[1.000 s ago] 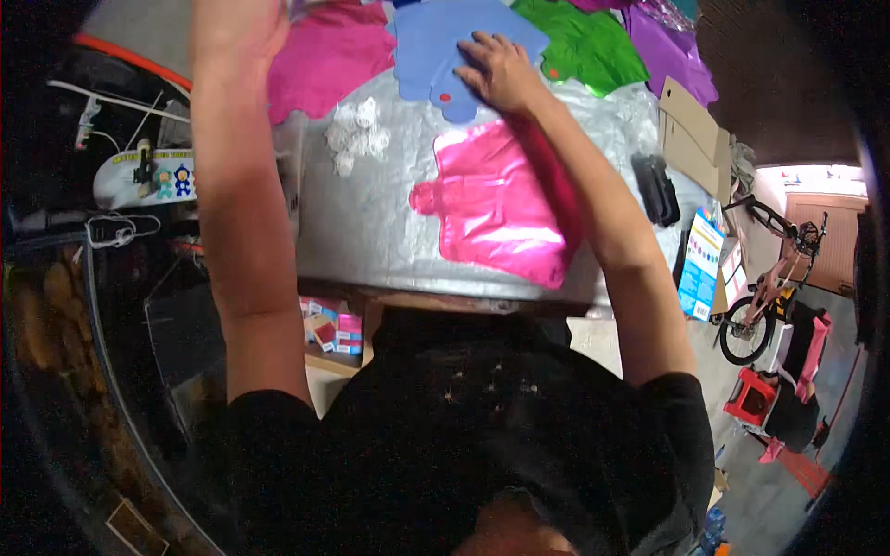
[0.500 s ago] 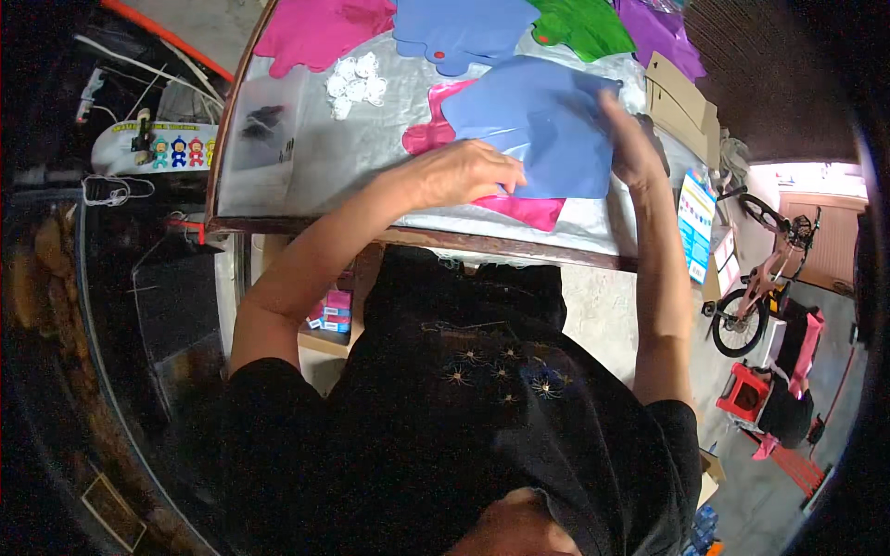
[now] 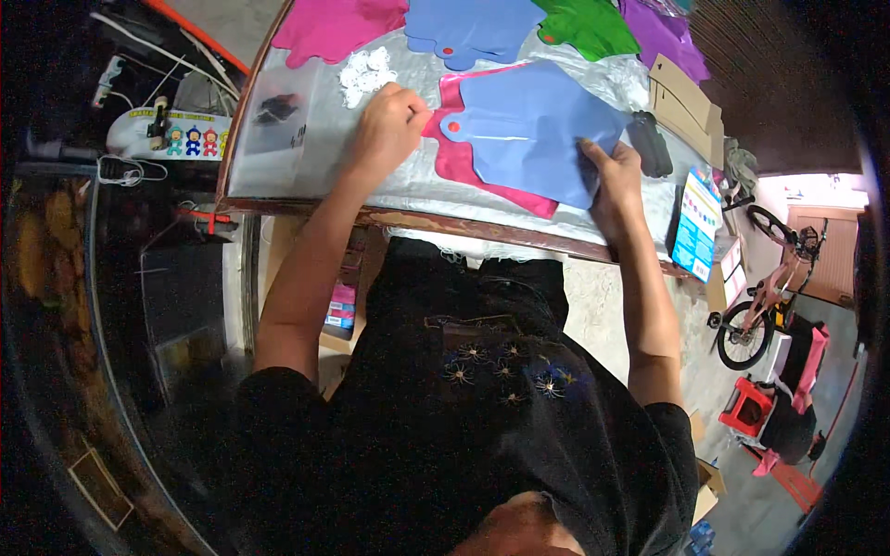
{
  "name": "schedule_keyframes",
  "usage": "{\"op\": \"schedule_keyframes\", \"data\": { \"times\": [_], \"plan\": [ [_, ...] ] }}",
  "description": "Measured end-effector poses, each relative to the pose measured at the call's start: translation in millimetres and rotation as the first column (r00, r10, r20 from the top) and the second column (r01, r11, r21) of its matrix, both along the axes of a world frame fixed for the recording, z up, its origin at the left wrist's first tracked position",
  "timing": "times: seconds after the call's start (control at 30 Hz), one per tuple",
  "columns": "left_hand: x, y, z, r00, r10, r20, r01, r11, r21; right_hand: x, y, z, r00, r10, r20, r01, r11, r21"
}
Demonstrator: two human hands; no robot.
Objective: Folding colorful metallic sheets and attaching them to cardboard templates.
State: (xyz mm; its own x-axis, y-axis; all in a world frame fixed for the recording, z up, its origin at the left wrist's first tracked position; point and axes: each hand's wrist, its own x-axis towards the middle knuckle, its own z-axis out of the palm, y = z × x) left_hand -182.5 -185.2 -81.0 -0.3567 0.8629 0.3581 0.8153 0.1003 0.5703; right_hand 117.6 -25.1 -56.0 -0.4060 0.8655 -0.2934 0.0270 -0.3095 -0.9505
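A blue plastic sheet (image 3: pixel 533 130) with a scalloped left end and a red dot lies over a pink plastic sheet (image 3: pixel 454 162) on the table. At its right edge my right hand (image 3: pixel 619 181) grips the blue sheet, thumb on top. My left hand (image 3: pixel 391 130) is beside the pink sheet's left tip, fingers curled together; whether they pinch that tip or something small is hidden. Just beyond it sits a pile of small white pieces (image 3: pixel 364 74), too fine to make out singly.
Along the far side lie stacks of pink (image 3: pixel 338 28), blue (image 3: pixel 473 28), green (image 3: pixel 589 32) and purple sheets (image 3: pixel 663 42). A clear bag (image 3: pixel 275 116) with dark contents is at left. Dark strips (image 3: pixel 652 144), cardboard (image 3: pixel 684 107) and a blue package (image 3: pixel 697 227) stand at right.
My left hand has moved left and away from the blue sheet toward the white pile. My right hand has come down onto the sheet's right edge. The blue sheet now lies flatter, its red dot showing.
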Motion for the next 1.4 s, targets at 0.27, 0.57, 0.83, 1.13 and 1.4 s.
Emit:
{"op": "schedule_keyframes", "data": {
  "times": [0.27,0.57,0.83,1.13,1.4],
  "plan": [
    [-21.2,2.3,14.9,0.931,0.048,0.362,-0.025,0.997,-0.070,-26.5,-9.5,-7.3,0.992,0.006,-0.126,-0.012,0.999,-0.047],
    [-6.6,-1.5,14.2,0.892,0.047,0.450,0.000,0.995,-0.104,-11.0,-10.3,-14.6,0.993,0.083,0.086,-0.094,0.987,0.128],
    [-15.4,-3.8,9.2,0.900,0.039,0.435,0.006,0.995,-0.102,-6.1,-27.9,47.9,0.585,-0.325,0.743,-0.558,0.504,0.659],
    [-8.0,32.6,51.9,1.000,-0.005,-0.004,0.005,0.992,-0.127,-8.8,-31.0,-9.0,0.580,0.017,0.815,-0.811,0.107,0.575],
    [63.8,218.4,43.5,0.854,-0.391,-0.344,0.410,0.912,-0.018,-8.0,-31.5,-6.6,0.600,0.059,0.798,-0.795,0.159,0.586]
  ]
}}
